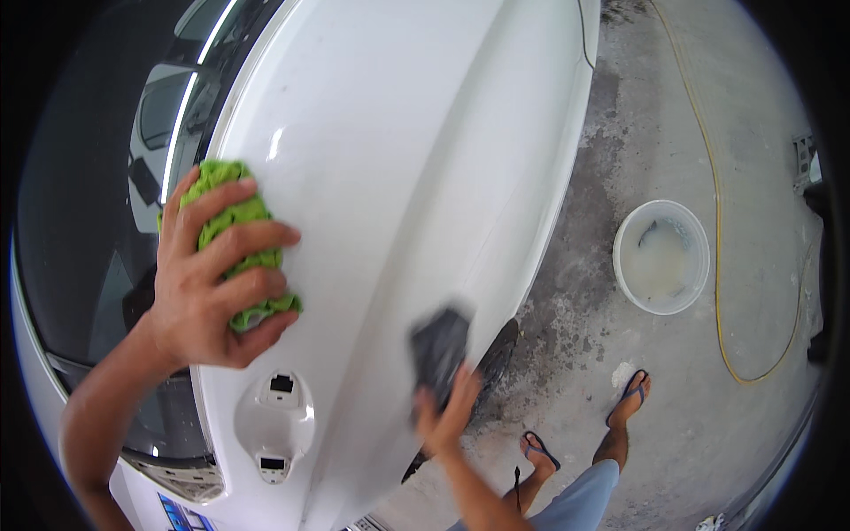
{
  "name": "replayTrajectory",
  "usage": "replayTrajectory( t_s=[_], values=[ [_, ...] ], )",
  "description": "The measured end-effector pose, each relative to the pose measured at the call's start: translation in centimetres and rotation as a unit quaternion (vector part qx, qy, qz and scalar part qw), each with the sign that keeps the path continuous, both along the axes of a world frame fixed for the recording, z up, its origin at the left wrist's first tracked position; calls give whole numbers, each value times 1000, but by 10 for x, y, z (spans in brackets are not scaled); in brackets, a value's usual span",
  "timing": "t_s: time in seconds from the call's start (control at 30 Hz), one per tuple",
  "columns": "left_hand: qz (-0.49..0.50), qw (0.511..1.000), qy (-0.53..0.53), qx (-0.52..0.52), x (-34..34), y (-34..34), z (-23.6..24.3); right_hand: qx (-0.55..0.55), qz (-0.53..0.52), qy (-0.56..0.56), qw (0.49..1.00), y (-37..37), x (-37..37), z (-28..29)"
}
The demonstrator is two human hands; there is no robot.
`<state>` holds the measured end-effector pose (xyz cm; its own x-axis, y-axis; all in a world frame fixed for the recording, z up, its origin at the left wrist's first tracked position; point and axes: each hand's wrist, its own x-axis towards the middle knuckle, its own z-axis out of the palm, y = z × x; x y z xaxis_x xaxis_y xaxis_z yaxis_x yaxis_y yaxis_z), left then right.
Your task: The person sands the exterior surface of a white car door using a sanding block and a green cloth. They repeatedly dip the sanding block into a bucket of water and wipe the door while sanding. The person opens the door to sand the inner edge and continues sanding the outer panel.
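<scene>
Left hand (205, 292) wraps fingers round green cloth (246, 214), just beyond handle recess (273, 427); cloth likely soft, light, best bunched in palm. Right hand (450, 414) grasps near end of dark pad (440, 341), right of recess; pad blurred, probably light, stiffness unclear; edges suit grip.

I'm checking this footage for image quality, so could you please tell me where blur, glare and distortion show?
Head view: the right hand and dark pad are blurred, while the left hand on the green cloth looks sharper; head view: bright streaks glare on the dark car window; head view: fisheye distortion bends edges, with black corners.
</scene>
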<state>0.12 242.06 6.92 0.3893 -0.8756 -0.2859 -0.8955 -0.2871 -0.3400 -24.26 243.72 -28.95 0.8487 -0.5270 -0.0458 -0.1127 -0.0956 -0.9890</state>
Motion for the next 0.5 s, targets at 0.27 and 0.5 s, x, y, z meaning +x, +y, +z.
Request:
replayTrajectory(
  t_s=[0.27, 0.5],
  values=[
    [0, 1000, -5, -7, 2, 1, -1, 70, -127, -4, 989, -208, 248, -53],
    [-2, 1000, -11, -15, -3, -2, -1, -19, -61, -45, 997, -42, 52, -2]
  ],
)
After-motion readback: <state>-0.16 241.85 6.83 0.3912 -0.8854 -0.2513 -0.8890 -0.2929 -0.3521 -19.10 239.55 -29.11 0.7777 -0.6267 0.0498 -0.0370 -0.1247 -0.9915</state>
